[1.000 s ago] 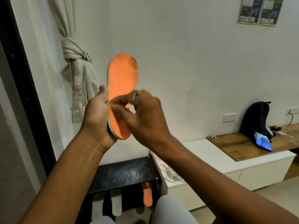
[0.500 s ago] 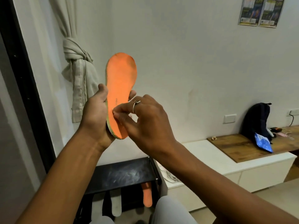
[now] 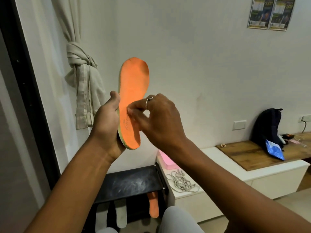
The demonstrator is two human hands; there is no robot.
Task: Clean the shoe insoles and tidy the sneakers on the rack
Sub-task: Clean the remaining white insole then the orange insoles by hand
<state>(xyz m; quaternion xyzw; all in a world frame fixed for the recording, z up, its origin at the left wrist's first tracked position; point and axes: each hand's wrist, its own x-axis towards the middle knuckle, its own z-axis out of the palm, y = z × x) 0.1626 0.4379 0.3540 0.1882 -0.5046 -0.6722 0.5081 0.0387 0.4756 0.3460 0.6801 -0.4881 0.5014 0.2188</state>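
Observation:
An orange insole (image 3: 133, 84) with a pale green edge stands upright in front of me, toe end up. My left hand (image 3: 107, 121) grips its heel half from the left, thumb along the edge. My right hand (image 3: 159, 118), a ring on one finger, has its fingertips pinched together against the insole's middle; whether something small is between them I cannot tell. Below, a black shoe rack (image 3: 129, 184) has a second orange insole (image 3: 154, 207) and pale insoles (image 3: 121, 216) leaning under its top shelf.
A white low bench (image 3: 218, 165) runs right of the rack, with a pink block (image 3: 165, 159) and a bundle of grey laces (image 3: 181, 182) on it. Further right a wooden top (image 3: 249, 152) carries a dark backpack (image 3: 267, 126) and a blue bag (image 3: 276, 149). A knotted curtain (image 3: 82, 84) hangs left.
My right hand's fingertips slid down the insole's face from the arch toward the middle, then back up a little. The left hand kept its hold; the insole tilted slightly.

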